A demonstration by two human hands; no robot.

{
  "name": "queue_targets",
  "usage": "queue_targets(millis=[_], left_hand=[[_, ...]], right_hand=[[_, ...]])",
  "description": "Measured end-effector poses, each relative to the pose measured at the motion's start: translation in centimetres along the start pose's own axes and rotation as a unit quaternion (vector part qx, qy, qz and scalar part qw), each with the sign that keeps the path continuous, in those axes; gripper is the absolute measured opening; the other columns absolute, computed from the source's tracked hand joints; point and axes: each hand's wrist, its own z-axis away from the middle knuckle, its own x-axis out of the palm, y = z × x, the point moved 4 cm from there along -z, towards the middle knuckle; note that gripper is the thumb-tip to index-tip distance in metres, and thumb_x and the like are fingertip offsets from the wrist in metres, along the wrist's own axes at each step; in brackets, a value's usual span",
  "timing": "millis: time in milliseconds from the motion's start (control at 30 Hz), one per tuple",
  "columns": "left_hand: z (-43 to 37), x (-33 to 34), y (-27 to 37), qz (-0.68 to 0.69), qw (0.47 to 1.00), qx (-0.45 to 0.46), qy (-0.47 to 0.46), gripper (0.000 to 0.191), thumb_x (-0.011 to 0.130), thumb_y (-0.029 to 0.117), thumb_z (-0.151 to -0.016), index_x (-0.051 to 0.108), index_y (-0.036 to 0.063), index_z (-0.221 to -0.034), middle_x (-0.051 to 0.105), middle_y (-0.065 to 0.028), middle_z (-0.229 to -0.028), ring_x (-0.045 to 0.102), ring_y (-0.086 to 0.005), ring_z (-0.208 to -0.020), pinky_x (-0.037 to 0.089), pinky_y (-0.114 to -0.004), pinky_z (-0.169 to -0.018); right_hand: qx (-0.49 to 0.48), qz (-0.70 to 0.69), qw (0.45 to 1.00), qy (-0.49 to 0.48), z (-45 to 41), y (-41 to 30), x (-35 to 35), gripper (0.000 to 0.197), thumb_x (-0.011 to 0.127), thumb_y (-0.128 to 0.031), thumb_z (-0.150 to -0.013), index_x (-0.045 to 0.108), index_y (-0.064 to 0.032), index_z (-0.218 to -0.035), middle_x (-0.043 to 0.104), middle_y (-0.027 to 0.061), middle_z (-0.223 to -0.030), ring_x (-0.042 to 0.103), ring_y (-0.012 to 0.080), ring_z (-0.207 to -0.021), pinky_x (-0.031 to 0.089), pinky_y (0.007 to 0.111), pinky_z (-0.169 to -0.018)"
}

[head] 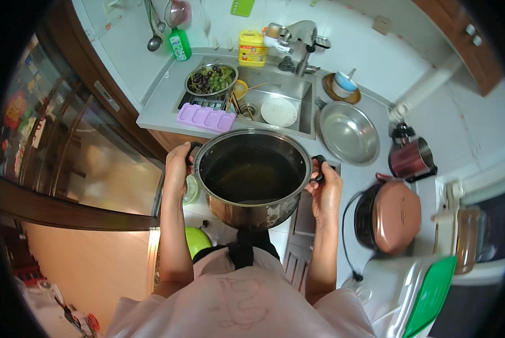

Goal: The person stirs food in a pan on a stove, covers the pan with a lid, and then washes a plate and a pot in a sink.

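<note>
A large steel stockpot [252, 213] with dark liquid in it is held up in front of my body. My left hand [180, 162] grips its black left handle, and my right hand [326, 181] has hold of the black handle on the other side. Beyond the pot is a steel sink [305, 101], where a white plate [278, 112] and several chopsticks lie. A steel bowl of grapes [211, 79] and a purple plastic mold tray [206, 117] are at the sink's left side. To the right of the sink stands a wide steel basin [349, 133].
Along the right counter are a red kettle [412, 158], a brown-lidded electric cooker [397, 217] with a cord, and a green-lidded container [430, 295]. A dark-framed glass door [108, 156] stands to the left. A green rounded object [197, 242] is low beside my body. The faucet [305, 63] rises behind the sink.
</note>
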Motion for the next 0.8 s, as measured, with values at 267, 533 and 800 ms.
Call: queue_targets(millis=[267, 533, 800], left_hand=[[-15.8, 7.6, -5.7, -0.178, 0.983, -0.018, 0.033, 0.029, 0.055, 0.024, -0.099, 0.068, 0.0006, -0.109, 0.067, -0.0039, -0.090, 0.059, -0.0119, -0.078, 0.047, -0.025, -0.071], [-29.0, 15.7, -11.7, -0.092, 0.991, -0.085, -0.046, 0.025, 0.060, 0.023, -0.095, 0.069, 0.0011, -0.104, 0.067, -0.0060, -0.094, 0.060, -0.0144, -0.085, 0.047, -0.028, -0.078], [-36.5, 20.4, -15.5, -0.038, 0.960, -0.227, -0.162, 0.027, 0.055, 0.021, -0.096, 0.066, 0.0035, -0.113, 0.067, -0.0061, -0.099, 0.061, -0.0161, -0.089, 0.049, -0.031, -0.079]], right_hand=[[-0.030, 0.051, 0.997, -0.050, -14.9, -4.1, 4.1, 0.024, 0.053, -0.018, -0.100, 0.061, 0.0036, -0.106, 0.059, 0.0043, -0.073, 0.048, 0.0068, -0.052, 0.054, 0.027, -0.051], [-0.082, 0.200, 0.976, -0.017, -24.0, -5.2, 9.4, 0.021, 0.054, -0.018, -0.099, 0.061, 0.0022, -0.102, 0.056, 0.0025, -0.075, 0.049, 0.0057, -0.056, 0.054, 0.023, -0.053], [-0.119, 0.302, 0.946, 0.014, -28.9, -2.8, 16.9, 0.022, 0.057, -0.018, -0.099, 0.059, 0.0033, -0.101, 0.056, 0.0032, -0.077, 0.054, 0.0080, -0.064, 0.053, 0.024, -0.053]])
